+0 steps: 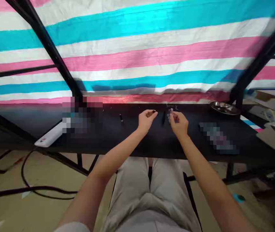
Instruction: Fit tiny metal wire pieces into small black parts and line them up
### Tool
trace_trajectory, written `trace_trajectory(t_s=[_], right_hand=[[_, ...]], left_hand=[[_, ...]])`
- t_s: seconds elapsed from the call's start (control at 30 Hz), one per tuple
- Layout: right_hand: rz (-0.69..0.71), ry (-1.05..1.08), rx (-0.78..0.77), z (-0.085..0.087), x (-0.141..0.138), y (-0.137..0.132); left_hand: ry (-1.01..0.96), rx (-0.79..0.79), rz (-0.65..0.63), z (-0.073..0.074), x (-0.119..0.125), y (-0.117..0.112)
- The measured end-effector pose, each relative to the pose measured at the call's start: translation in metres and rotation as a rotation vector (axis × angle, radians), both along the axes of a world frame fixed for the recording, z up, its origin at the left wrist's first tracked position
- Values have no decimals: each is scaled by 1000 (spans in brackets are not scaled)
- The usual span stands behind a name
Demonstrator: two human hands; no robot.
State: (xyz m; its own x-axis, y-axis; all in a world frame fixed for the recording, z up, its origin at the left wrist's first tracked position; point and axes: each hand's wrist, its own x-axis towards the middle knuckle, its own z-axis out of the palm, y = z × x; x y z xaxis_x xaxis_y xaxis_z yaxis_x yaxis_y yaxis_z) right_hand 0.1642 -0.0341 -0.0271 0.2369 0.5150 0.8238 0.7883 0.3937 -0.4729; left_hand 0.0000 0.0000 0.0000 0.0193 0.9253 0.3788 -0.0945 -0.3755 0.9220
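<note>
My left hand is held over the black table with thumb and fingers pinched together. A small dark piece shows at its fingertips, too small to name. To its right, my right hand is closed on a small pale, pinkish tube-like thing. Several little clear pieces show beside those fingers; whether they are held or lie on the table I cannot tell. Between the hands lies a slim black pen-like object. Left of my left hand is a short black tube with a whitish end.
The black table runs across in front of my legs. A shiny metal dish sits at the back right, near boxes. A white power strip lies at left. Black metal posts frame a striped sheet.
</note>
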Motion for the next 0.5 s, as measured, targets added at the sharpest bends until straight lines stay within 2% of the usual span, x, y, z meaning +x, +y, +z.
trace_trajectory(t_s=[0.1, 0.17, 0.33, 0.5], right_hand=[[-58, 83, -35, -4, 11, 2], [-86, 104, -131, -8, 16, 2], [-123, 33, -518, -14, 20, -3], [-178, -11, -712, -11, 18, 0]], left_hand=[[222, -36, -40, -15, 17, 6], [384, -54, -21, -20, 26, 9], [691, -145, 70, -18, 37, 11], [819, -168, 82, -23, 39, 13]])
